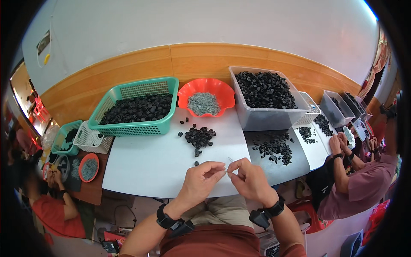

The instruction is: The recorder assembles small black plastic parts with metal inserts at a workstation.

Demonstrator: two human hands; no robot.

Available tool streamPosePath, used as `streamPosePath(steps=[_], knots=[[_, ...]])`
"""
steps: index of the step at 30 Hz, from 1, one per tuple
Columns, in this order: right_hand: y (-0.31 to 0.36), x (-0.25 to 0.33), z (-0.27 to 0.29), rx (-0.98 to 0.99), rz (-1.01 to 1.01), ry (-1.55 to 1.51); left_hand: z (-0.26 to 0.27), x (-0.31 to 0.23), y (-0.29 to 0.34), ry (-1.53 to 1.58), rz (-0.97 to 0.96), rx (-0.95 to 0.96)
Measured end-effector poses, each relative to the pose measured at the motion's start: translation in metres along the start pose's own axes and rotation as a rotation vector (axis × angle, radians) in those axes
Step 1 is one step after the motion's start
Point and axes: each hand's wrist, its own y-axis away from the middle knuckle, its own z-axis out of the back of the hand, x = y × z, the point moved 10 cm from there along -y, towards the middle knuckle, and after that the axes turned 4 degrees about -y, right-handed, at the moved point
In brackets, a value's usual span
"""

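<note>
Looking like a small hand-assembly workshop. Keeping black parts [132, 109] in bulk in a green basket [150, 128] and a clear plastic tub [269, 118], and thin grey metal-looking pieces [203, 104] in a scalloped red bowl [227, 94]. Spreading a loose heap [200, 138] of the black parts over a white worktop [141, 162]. Placing workers side by side along one wall [205, 25]: to the left, a person in red [58, 214] by a brown worktop [90, 193] with another red bowl [89, 156] of grey pieces; to the right, a person in mauve [366, 184] near a further clear bin [342, 121]. Furnishing plainly: red plastic stool [309, 213], wood-look panelling [150, 62], draped curtain [376, 64]; suggesting an ordinary room in workshop use.
</note>
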Motion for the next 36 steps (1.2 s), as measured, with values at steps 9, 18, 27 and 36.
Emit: streamPosePath(steps=[9, 18, 27, 36], knots=[[0.015, 0.015, -0.008, -0.063, 0.123, -0.185, -0.006, 0.027, 0.017, 0.404, 0.181, -0.052], [0.031, 0.003, -0.015, -0.151, 0.126, -0.224, -0.012, 0.039, 0.037, 0.572, 0.325, -0.069], [0.036, -0.013, -0.012, -0.21, 0.05, -0.274, 0.042, -0.009, 0.021, -0.554, -0.124, -0.231], [0.041, -0.027, -0.015, -0.187, -0.054, -0.36, 0.044, 0.005, -0.003, -0.919, -0.18, -0.147]])
